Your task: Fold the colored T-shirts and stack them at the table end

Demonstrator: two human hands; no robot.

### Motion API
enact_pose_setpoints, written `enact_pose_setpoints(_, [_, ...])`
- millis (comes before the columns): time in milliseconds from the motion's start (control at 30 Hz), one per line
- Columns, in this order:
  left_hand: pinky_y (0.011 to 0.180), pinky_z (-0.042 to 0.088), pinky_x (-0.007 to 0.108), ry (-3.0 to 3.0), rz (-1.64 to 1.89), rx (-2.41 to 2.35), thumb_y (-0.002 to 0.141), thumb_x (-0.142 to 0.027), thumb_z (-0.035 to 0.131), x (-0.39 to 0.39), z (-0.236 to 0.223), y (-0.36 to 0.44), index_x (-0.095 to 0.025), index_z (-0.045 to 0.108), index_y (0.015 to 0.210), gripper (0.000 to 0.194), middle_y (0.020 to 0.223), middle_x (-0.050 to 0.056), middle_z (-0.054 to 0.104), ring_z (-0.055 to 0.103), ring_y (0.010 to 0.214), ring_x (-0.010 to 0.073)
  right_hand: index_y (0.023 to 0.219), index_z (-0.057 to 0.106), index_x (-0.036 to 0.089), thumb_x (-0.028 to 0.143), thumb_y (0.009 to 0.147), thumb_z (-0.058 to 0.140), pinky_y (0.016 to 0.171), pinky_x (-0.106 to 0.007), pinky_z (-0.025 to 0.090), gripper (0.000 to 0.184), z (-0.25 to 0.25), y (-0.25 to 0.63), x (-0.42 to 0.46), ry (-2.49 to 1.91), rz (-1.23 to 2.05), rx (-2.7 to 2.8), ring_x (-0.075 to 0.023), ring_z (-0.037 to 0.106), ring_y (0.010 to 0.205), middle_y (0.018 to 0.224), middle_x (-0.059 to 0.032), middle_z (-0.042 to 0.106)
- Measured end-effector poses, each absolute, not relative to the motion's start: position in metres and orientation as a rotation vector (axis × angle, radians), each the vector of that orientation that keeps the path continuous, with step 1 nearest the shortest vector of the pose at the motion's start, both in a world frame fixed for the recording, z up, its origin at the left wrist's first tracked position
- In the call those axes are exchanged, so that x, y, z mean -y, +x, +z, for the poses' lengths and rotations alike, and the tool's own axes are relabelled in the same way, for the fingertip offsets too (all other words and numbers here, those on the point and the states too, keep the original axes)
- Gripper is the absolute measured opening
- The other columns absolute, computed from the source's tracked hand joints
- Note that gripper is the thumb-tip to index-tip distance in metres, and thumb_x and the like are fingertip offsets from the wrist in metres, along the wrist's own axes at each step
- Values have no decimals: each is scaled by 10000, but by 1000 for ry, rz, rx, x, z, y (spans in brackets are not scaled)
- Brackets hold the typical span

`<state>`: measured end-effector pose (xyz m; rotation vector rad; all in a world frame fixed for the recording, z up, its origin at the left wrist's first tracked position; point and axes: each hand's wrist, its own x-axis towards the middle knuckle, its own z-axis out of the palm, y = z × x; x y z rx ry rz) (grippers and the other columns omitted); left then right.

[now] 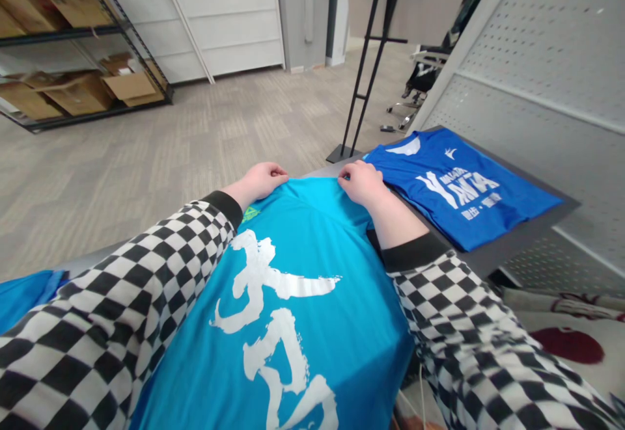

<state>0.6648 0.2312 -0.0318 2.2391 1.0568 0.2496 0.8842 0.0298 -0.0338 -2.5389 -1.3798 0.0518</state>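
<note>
A light-blue T-shirt (356,274) with large white brush-style lettering is spread out in front of me, its lower part running toward my body. At its far edge my left hand (263,179) pinches the fabric at the left corner, thumb and fingers pressed together. My right hand (362,181) pinches the same far edge further right. Between the two hands the edge is drawn fairly straight. A small green print (250,214) shows near my left wrist. Both forearms, in checkered sleeves, cover the shirt's sides.
A folded dark-blue T-shirt (454,186) with white print lies on the grey table (530,241) at right, beside a perforated panel (551,46). More blue fabric (29,296) is at far left. A black metal stand (364,79) rises behind the table. Shelves hold cardboard boxes (81,92).
</note>
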Motion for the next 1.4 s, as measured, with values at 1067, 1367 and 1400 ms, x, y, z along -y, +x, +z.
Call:
enact_pose_setpoints(1067, [1165,473,463,2869,192,-455,1034,-382,590,-190,-34,697,-245,827,1166,304,1260,114,766,647,1233,318,1021,850,237,346,971,775,879,-287,511,141,-29,892,-23,-2108,233,1793,-233,748,1027,1100,-46,852])
enact_pose_setpoints(1367, [1132,500,471,2826,297,-607,1028,-386,633,-194,-32,694,-261,828,1132,255,1232,112,796,677,1231,342,1091,849,231,388,982,750,855,-316,541,215,-14,902,-8,-2289,353,1615,-265,760,1000,1102,-74,852])
enact_pose_setpoints(1400, [1122,509,464,2806,316,-622,1019,-387,644,-195,-32,694,-256,830,1123,250,1228,115,797,683,1223,341,1081,848,229,366,971,752,832,-314,537,200,-12,904,-6,-2310,372,1598,-257,757,964,1062,-67,848])
